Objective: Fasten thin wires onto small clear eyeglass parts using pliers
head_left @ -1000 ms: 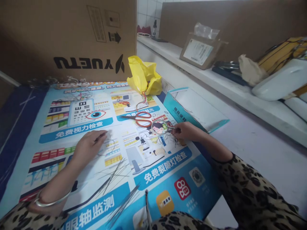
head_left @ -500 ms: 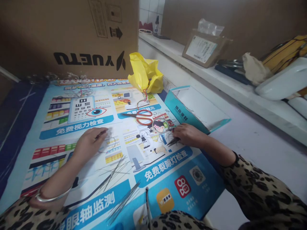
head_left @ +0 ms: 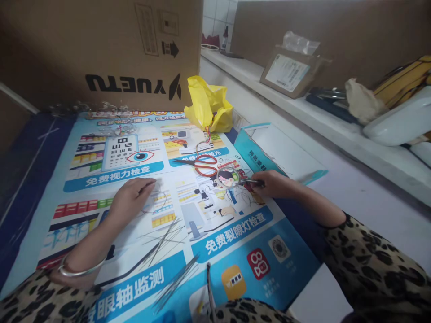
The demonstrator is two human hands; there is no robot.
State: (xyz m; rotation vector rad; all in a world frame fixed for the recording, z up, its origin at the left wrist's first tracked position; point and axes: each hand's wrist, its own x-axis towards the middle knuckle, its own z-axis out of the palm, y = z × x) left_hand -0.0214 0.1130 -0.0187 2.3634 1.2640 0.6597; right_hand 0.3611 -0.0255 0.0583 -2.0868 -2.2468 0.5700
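Over the poster [head_left: 215, 249], left of centre, a curved wire [head_left: 165, 201] is pinched by the left hand [head_left: 133, 197]; a slim tool [head_left: 253, 182] is gripped by the right hand [head_left: 272, 183], right of the scissors [head_left: 196, 164].

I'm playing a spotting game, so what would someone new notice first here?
Probably the crumpled yellow bag, at the far end of the colourful printed sheet, near the big cardboard box. Next might be the red-handled scissors lying mid-sheet, then the right hand, beside the turquoise box, holding a dark tool.
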